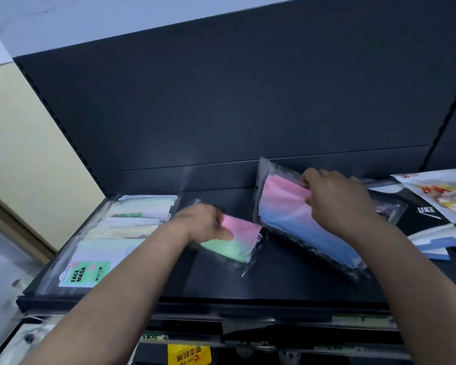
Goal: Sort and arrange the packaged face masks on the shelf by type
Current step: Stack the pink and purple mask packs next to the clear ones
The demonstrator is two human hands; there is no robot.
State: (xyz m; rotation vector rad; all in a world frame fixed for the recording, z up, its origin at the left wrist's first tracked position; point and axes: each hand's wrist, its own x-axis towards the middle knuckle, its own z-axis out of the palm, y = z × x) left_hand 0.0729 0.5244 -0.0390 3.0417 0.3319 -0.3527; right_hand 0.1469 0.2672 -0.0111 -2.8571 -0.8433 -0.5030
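Left hand (pixel 206 222) grips pink-green mask pack (pixel 234 242), mid shelf (pixel 287 281), blurred. Right hand (pixel 337 198) pinches top edge of pink-blue mask pack (pixel 287 219), tilted, lower end on the shelf, just right of the pink-green one. Pastel mask packs (pixel 121 233) overlap in a row at shelf's left end. Mixed packets (pixel 437 196) lie far right.

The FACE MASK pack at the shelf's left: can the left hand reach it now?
Probably yes: the FACE MASK pack lies uncovered close beside the left hand, nothing between. But that hand grips the pink-green pack and must drop it first.
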